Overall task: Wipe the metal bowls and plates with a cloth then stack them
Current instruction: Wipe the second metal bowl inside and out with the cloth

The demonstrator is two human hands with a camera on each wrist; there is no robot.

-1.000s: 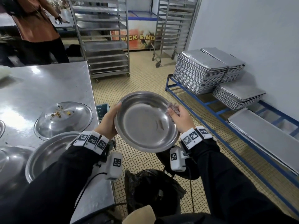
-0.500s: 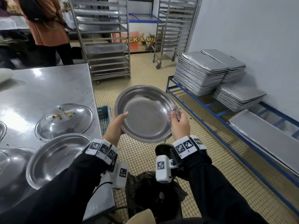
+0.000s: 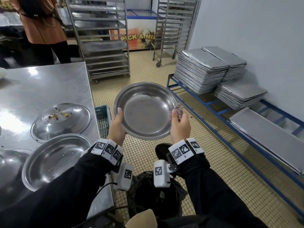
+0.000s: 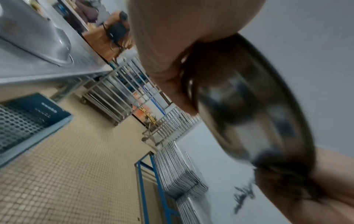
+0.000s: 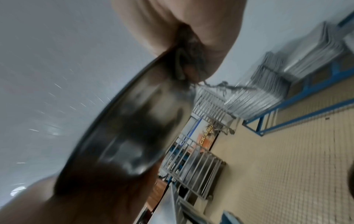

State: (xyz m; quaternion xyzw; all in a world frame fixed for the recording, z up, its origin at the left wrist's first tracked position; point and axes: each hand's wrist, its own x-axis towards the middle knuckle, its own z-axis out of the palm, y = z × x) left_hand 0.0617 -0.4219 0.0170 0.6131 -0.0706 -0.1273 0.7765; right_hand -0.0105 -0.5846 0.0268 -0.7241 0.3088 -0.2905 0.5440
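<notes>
Bowl (image 3: 145, 111) sits in the air off the table's (image 3: 41, 86) right edge, between your hands: left hand (image 3: 117, 125) grips its left rim, right hand (image 3: 179, 125) pinches the cloth (image 3: 176, 111) at its right rim, so wipe leftward into the bowl.

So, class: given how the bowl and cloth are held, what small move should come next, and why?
Probably sweep the cloth from the rim into the bowl: the right hand pinches it at the right edge, while the left hand steadies the opposite rim.
</notes>
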